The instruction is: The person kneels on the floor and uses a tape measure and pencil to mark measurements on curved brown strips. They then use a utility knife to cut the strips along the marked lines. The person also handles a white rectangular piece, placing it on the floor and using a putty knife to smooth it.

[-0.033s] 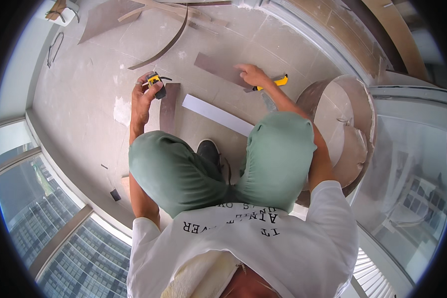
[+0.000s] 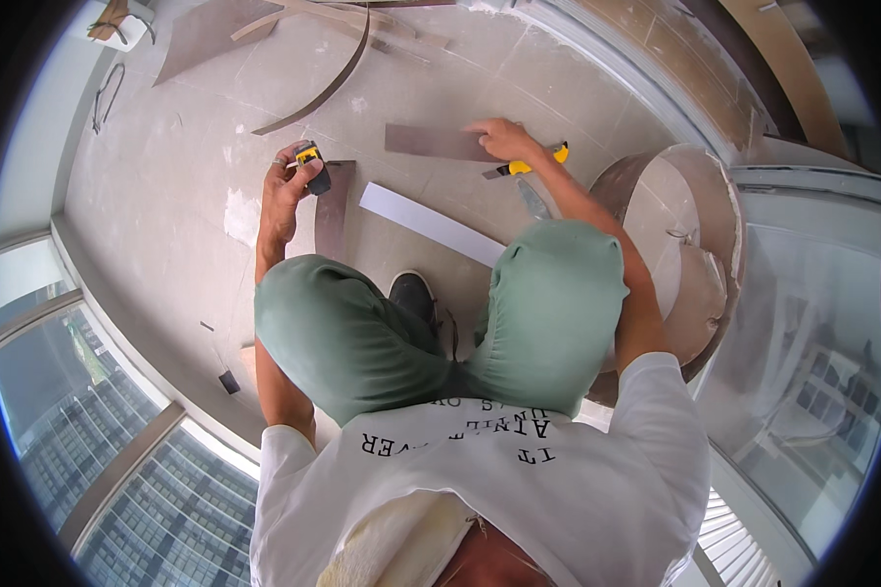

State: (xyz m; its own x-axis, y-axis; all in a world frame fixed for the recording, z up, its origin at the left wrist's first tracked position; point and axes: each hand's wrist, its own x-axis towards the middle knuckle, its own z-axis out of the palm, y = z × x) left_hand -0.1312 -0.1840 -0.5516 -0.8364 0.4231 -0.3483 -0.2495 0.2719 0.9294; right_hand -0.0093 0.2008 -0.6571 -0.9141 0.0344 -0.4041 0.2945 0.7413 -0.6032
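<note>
My left hand (image 2: pixel 289 183) is wrapped round a black and yellow tape measure (image 2: pixel 310 168), held above the floor. Below it lies a short brown strip (image 2: pixel 333 210). My right hand (image 2: pixel 505 140) is at the right end of another flat brown strip (image 2: pixel 426 140), its index finger stretched along the strip's far edge and the other fingers curled over it. A yellow utility knife (image 2: pixel 522 167) with its blade out lies beside that hand, partly covered by my forearm. Between my knees and the brown strip rests a long white strip (image 2: pixel 431 224).
A small grey pointed piece (image 2: pixel 533 200) lies by my right forearm. A large rolled brown sheet (image 2: pixel 710 205) stands at the right, near a glass door (image 2: pixel 783 313). A curved dark strip (image 2: pixel 338 86) and other offcuts lie farther off. Windows (image 2: pixel 78 391) line the left.
The brown strip at my right hand has turned from slanting to nearly level. That hand has shifted slightly right with it. My left hand still grips the tape measure.
</note>
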